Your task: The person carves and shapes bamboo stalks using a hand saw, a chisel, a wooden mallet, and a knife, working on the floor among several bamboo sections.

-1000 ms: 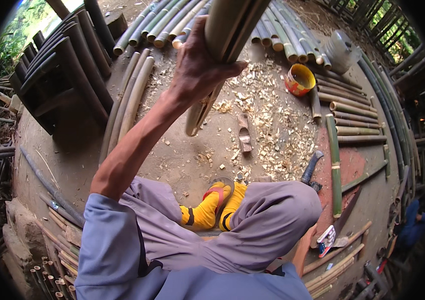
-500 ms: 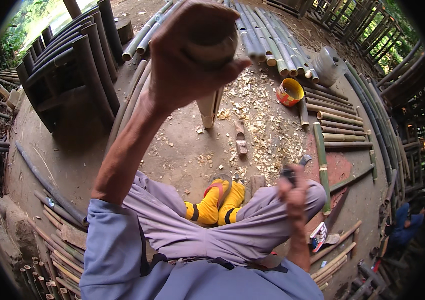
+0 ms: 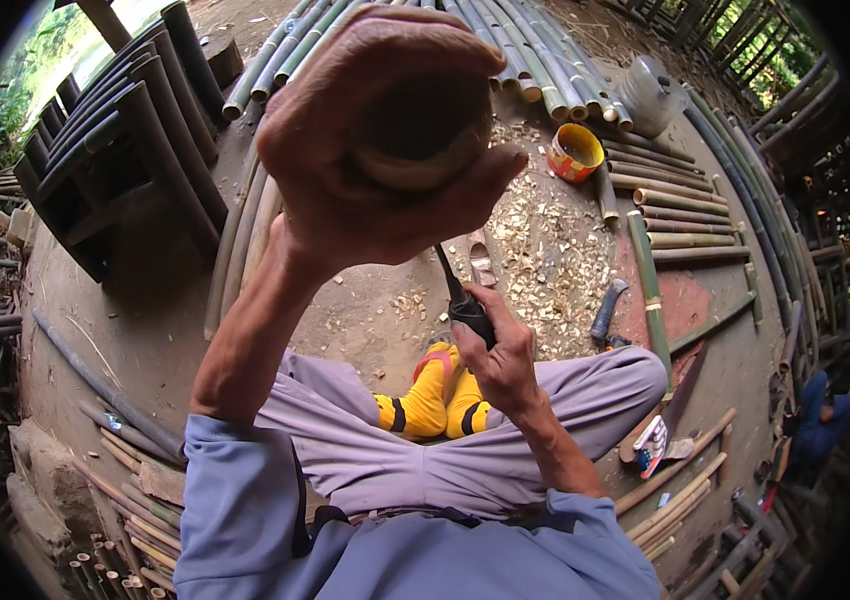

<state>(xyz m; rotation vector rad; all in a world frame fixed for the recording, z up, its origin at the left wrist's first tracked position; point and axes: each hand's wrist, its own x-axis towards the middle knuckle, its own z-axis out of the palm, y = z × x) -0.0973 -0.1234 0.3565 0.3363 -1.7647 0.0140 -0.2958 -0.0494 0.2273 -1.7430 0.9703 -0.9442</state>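
Observation:
My left hand [image 3: 320, 205] is raised close to the camera, its fingers wrapped round the top of an upright bamboo pole [image 3: 415, 150]. The pole's open, hollow end faces up, and the hand hides most of its length. Below and to the right, my right hand [image 3: 500, 350] grips a knife [image 3: 473, 318] by its black handle. Its narrow dark blade points up toward the pole, and the tip passes behind my left hand, so I cannot tell whether it touches. A notched wooden block [image 3: 482, 262] lies on the floor beyond the knife.
Wood chips [image 3: 545, 235] litter the floor. A yellow-and-red tub [image 3: 575, 152] stands near bamboo poles [image 3: 545, 60]. A dark-handled tool [image 3: 607, 310] lies by my right knee. Dark bamboo furniture [image 3: 125, 150] stands at left. Another person [image 3: 818, 425] is at far right.
My right hand has come up and inward from beside my right knee, bringing the knife near the pole. My left hand with the pole has moved closer to the camera.

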